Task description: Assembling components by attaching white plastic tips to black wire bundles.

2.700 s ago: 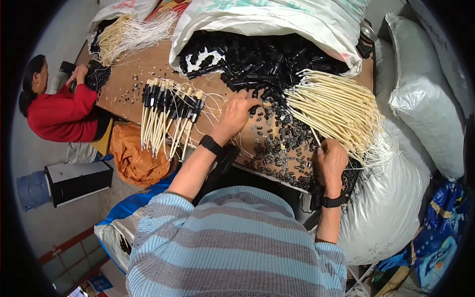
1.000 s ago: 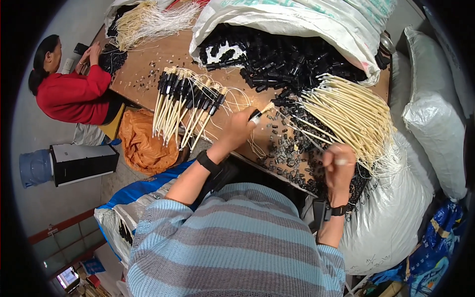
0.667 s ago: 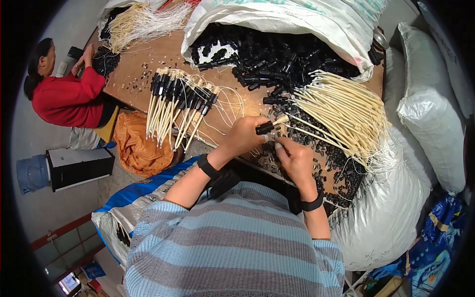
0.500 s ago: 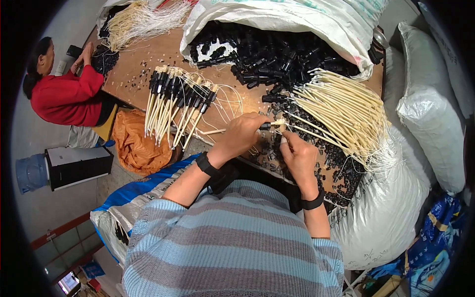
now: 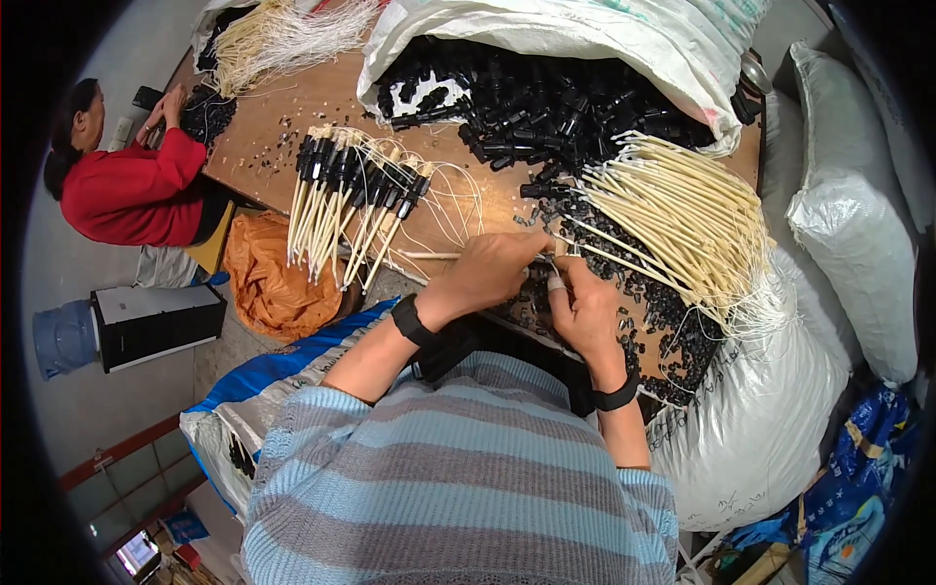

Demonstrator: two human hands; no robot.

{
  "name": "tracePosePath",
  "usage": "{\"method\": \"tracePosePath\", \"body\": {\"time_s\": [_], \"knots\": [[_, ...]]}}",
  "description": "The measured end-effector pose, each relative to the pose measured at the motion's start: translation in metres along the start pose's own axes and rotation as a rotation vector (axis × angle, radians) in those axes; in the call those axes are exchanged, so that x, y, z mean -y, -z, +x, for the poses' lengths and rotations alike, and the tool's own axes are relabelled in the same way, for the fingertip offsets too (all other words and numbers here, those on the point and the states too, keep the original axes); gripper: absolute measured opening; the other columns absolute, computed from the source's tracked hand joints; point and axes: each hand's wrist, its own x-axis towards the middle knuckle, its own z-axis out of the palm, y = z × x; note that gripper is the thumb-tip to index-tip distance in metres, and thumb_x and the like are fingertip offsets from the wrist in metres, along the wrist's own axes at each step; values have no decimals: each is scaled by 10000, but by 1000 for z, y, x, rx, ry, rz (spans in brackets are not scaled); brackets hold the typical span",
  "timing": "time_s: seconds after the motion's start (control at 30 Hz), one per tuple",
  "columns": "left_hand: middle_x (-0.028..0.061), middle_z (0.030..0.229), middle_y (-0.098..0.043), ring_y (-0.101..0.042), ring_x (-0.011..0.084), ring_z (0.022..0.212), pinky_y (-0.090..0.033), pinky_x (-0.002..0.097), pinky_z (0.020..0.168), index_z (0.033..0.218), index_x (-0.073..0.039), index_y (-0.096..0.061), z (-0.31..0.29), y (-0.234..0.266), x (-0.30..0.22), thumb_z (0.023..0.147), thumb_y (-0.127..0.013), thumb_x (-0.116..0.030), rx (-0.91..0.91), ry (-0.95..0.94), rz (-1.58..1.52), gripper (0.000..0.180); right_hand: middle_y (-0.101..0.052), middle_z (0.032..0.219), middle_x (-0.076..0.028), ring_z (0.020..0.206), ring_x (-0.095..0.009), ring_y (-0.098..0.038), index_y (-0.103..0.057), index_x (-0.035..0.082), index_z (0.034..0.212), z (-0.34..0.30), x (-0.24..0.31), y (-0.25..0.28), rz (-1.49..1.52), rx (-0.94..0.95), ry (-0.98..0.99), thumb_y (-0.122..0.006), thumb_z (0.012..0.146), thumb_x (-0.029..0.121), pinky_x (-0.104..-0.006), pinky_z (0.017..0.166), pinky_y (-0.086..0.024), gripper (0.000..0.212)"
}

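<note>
My left hand (image 5: 487,271) is closed around a cream rod-like tube (image 5: 429,255), whose thin end sticks out to the left. The black fitting on it is now mostly covered by my fingers. Close by, my right hand (image 5: 587,310) pinches a small cream end piece (image 5: 561,249) between thumb and fingers; its thumb tip wears a pale wrap. The fingertips of both hands nearly meet. Left of them lies a bundle of cream tubes with black fittings (image 5: 351,185), trailing white wires. To the right rests a thick bundle of plain cream tubes (image 5: 673,224).
A white sack (image 5: 565,34) spills black fittings (image 5: 546,117) onto the wooden table (image 5: 263,136). Small black parts (image 5: 673,341) are scattered by the right edge. Full white sacks (image 5: 858,214) stand at right. A person in red (image 5: 132,195) sits at far left, near an orange bag (image 5: 278,278).
My left hand has shifted slightly right and turned, covering the black fitting that showed between my hands. My right hand has moved slightly left, its fingers closer to the left hand's.
</note>
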Motion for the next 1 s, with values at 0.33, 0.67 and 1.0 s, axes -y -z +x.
{"method": "tracePosePath", "body": {"time_s": [0.33, 0.67, 1.0], "knots": [[131, 873, -659, -632, 332, 867, -479, 393, 720, 1099, -58, -572, 2, 12, 3, 650, -605, 81, 46, -10, -360, 471, -633, 726, -174, 625, -341, -633, -618, 39, 1004, 1, 4, 2, -35, 88, -2, -614, 874, 79, -366, 556, -485, 135], [59, 830, -618, -597, 221, 756, -479, 330, 648, 892, -65, -664, -9, 2, 11, 637, -616, 96, -287, -198, -246, 305, -653, 712, -106, 588, -165, -615, -672, 27, 1031, -15, -9, -9, 109, 128, 22, -607, 898, 90, -295, 566, -466, 161], [103, 854, -631, -602, 230, 742, -500, 320, 668, 1020, -44, -659, 30, -7, 59, 696, -579, 68, -224, -47, -90, 353, -436, 611, 90, 572, -14, -347, -672, 0, 917, -14, -25, -6, 311, -89, -541, -631, 883, 86, -216, 510, -286, 101]]}}
